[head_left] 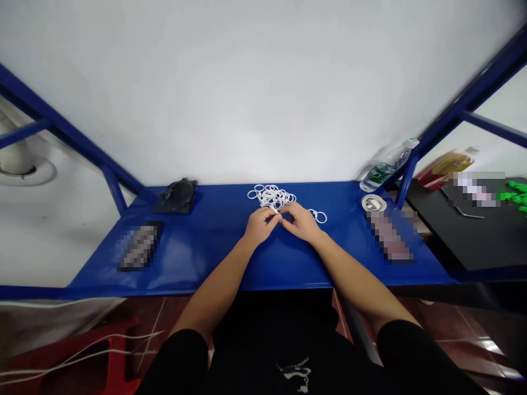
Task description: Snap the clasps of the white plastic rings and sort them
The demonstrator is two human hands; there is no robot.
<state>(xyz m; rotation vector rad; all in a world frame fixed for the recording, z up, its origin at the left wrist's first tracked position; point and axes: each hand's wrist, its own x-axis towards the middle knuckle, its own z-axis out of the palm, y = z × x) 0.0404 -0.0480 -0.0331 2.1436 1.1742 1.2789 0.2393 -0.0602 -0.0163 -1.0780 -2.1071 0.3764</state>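
My left hand [259, 226] and my right hand [301, 221] meet fingertip to fingertip above the blue table. Pinched between them is a small white ring [274, 209], mostly covered by my fingers. Both hands are closed on it. Just beyond lies a loose pile of several thin white rings [268, 195], overlapping one another. To the right of my right hand, a few more white rings [321, 217] lie apart from the pile, one partly behind my hand.
On the blue table [185, 263], a black plastic bag [177, 196] and a blurred dark item [141, 246] lie left. A water bottle [387, 167], a coiled white cable [374, 203] and a blurred pinkish item [390, 236] are right. Blue frame bars [113, 186] flank both sides.
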